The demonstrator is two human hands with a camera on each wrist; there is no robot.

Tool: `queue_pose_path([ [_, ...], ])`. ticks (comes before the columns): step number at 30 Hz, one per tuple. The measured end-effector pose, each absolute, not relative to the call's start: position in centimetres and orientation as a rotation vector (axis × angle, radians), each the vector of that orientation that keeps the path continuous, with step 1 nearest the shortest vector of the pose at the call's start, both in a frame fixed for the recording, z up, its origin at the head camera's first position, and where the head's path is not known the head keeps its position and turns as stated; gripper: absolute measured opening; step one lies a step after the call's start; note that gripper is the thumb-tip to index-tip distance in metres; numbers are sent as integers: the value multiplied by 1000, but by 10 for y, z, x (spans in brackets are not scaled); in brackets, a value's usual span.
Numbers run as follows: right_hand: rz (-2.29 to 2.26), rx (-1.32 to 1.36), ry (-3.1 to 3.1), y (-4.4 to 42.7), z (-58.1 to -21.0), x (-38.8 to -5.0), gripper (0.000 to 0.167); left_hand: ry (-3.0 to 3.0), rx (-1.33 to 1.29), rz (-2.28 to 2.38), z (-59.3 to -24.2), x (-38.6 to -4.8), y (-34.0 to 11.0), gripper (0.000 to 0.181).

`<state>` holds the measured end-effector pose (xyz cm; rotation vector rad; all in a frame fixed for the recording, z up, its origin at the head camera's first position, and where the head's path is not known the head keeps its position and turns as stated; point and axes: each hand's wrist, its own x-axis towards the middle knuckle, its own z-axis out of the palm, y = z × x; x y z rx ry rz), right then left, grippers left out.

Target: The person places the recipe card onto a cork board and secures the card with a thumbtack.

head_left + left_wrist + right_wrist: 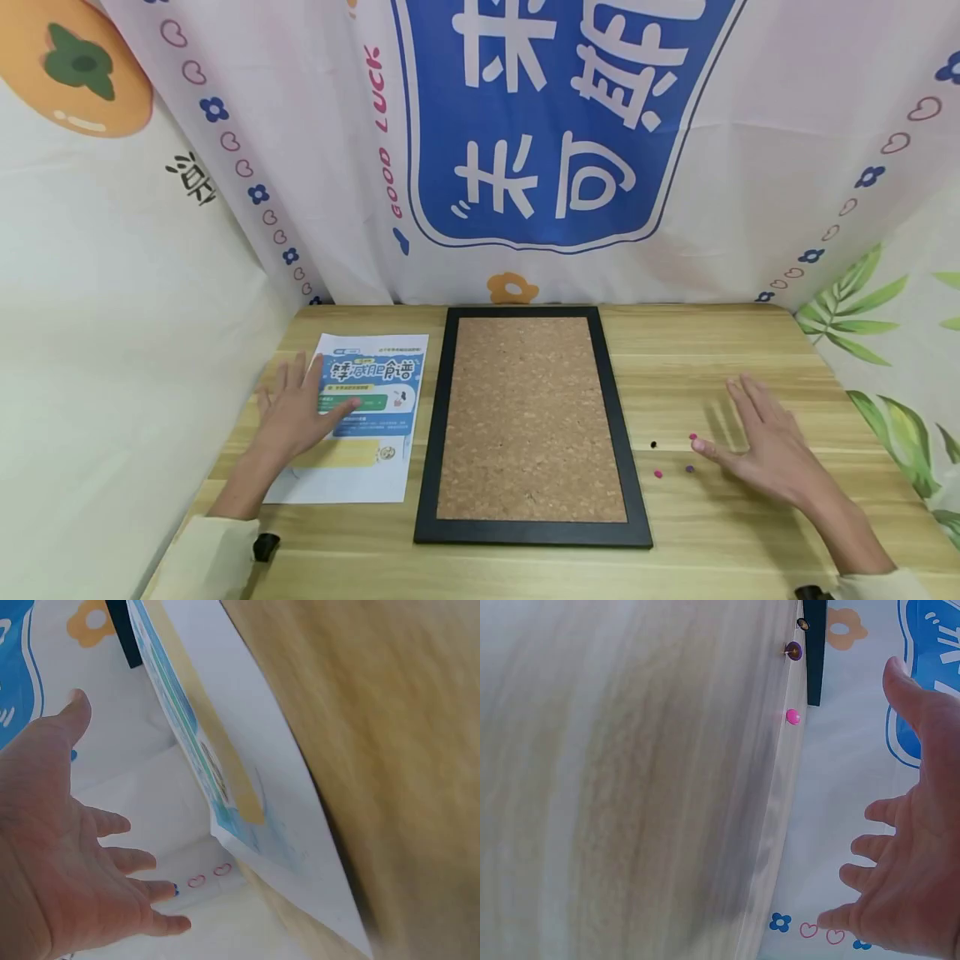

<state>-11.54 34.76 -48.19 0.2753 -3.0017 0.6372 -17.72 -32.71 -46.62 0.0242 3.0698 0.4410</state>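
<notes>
Above a printed sheet of paper (367, 479) on the left side of the table hovers my left hand (296, 417), fingers spread and holding nothing. The left wrist view shows a gap between that hand (75, 847) and the paper (277, 787). My right hand (768, 450) is likewise spread and bare, held over the wood beside several small thumbtacks. Two are pink, one of them a pink thumbtack (657, 474); the others are a purple thumbtack (689, 469) and a black thumbtack (653, 445). Between the hands lies a black-framed cork board (532, 417).
The wooden table (705, 350) meets a printed cloth curtain (330, 167) at its back edge. More cloth hangs along the left and right sides. The board's black frame (532, 533) stands slightly above the tabletop.
</notes>
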Motion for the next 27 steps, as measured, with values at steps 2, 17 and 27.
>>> queue_pose_path([
  [2, 673, 288, -3003, 348, -482, -117, 111, 3067, 38, 466, -467, -179, -332, 114],
  [17, 764, 222, -3054, 350, -482, -123, 104, 3085, 108, 702, -476, -191, -364, 105],
  [27, 770, 238, -2994, 354, -485, -125, 93, 3023, -54, 760, -479, -197, -380, 112],
])
